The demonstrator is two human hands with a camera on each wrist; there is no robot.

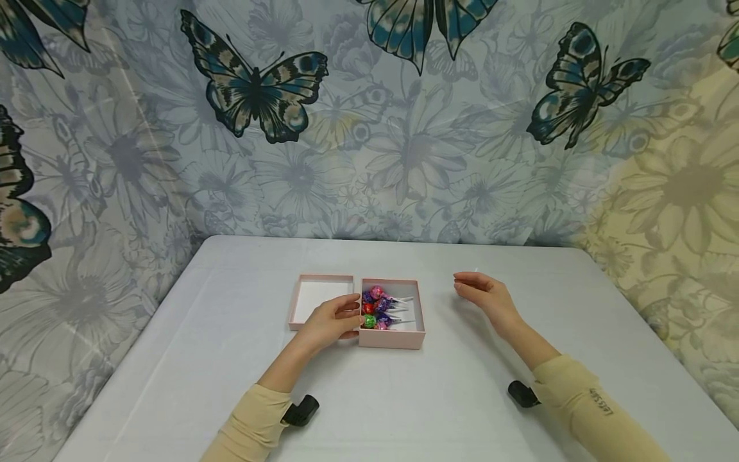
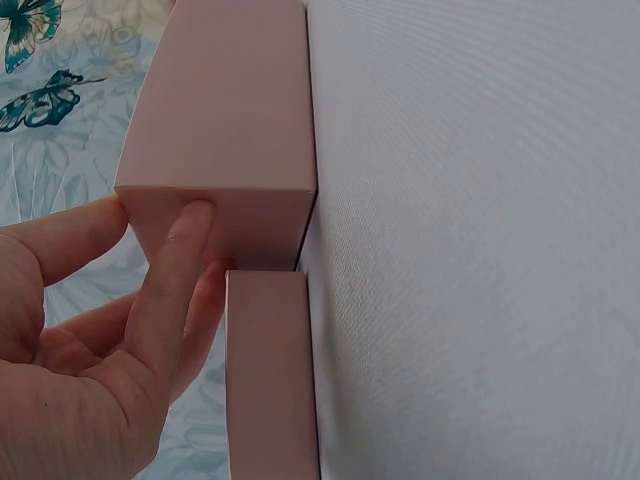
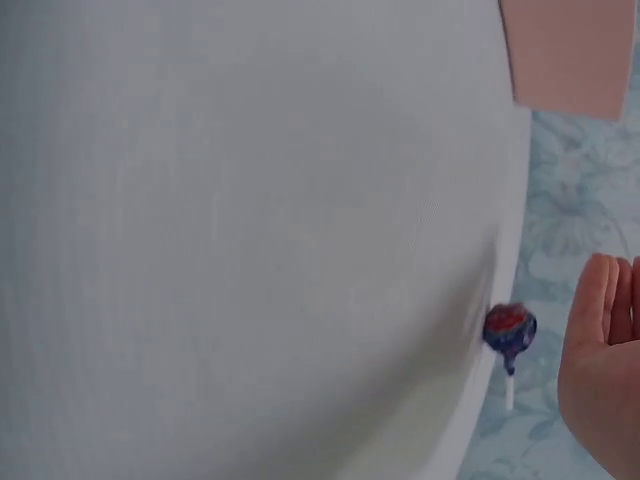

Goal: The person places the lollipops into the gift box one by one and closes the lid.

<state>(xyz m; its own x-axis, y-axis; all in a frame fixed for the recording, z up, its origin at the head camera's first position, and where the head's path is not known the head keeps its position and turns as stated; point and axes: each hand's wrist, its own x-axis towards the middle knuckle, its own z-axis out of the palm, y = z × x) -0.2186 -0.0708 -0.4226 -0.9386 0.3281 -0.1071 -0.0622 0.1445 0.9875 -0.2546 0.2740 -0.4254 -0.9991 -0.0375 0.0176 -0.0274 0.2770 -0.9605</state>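
A pink box (image 1: pixel 392 339) holds several lollipops (image 1: pixel 382 305) in purple, red, pink and green wrappers, their white sticks pointing right. My left hand (image 1: pixel 329 322) touches the box's left side. In the left wrist view, fairly straight fingers (image 2: pixel 178 245) rest against that wall and top edge. Right of the box, my right hand (image 1: pixel 487 301) is held above the table with extended fingers. A purple and red lollipop (image 3: pixel 510 325) shows near this hand in the right wrist view, apart from its fingers; in the head view its wrapped end is hidden.
A shallow pink lid (image 1: pixel 321 299) with a white inside lies left of the box, partly behind my left hand. Both stand on a white-covered table (image 1: pixel 404 398). Butterfly-patterned cloth (image 1: pixel 346 160) hangs behind the table.
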